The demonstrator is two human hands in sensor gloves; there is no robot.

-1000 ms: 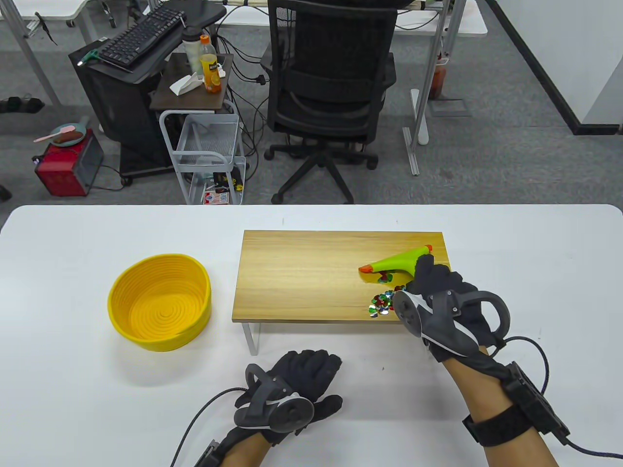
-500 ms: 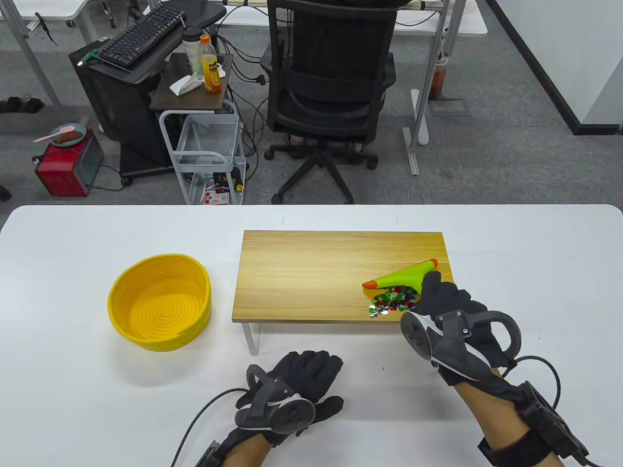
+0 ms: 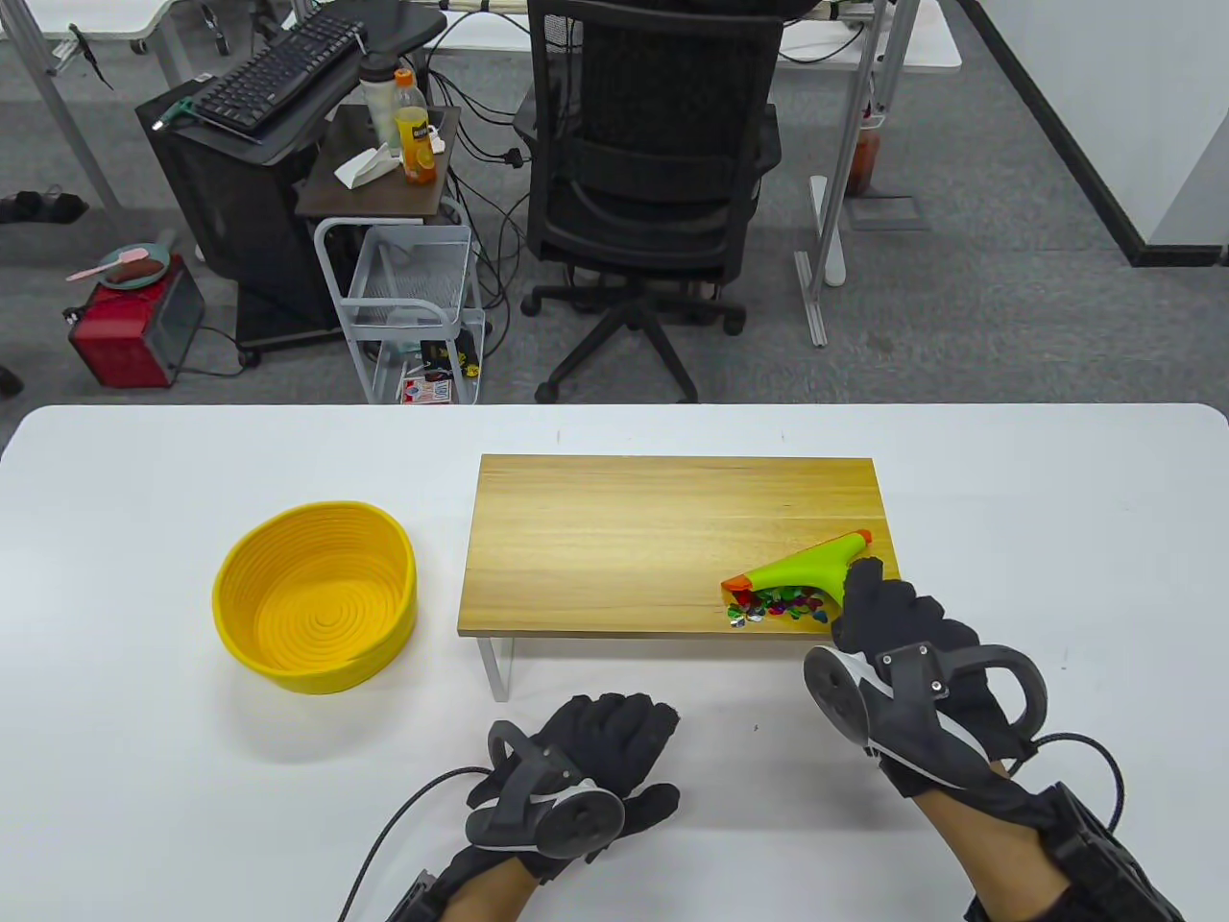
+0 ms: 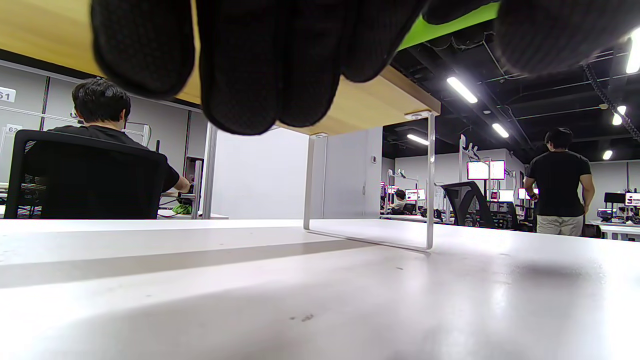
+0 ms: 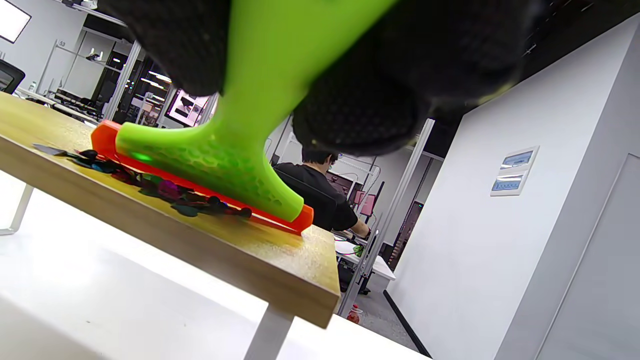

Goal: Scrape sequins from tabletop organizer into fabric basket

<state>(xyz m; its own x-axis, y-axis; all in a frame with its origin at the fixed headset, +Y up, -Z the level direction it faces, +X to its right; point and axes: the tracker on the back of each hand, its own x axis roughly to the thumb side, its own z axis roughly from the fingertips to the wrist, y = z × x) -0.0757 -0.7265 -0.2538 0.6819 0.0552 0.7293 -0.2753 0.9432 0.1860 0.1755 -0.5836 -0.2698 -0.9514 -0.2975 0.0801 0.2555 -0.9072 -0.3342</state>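
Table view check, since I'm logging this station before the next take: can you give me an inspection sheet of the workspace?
Surface: white table, wooden organizer standing on it.
Job's things: sequins piled near the organizer's front right edge; green scraper behind them; yellow basket left, apart.
Clutter: nothing seen on the table.
Hands: right hand grips the scraper; left hand rests on the table.
Cables: glove leads at both wrists.
Surroundings: office chair, cart, keyboard.

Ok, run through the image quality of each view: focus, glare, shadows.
Table view: sharp, evenly lit, a soft shadow beside the yellow basket. Left wrist view: the left hand's fingers are a dark blur up close, ceiling lights flare top right. Right wrist view: tilted; the green scraper is fairly sharp, the sequins dark and shadowed.
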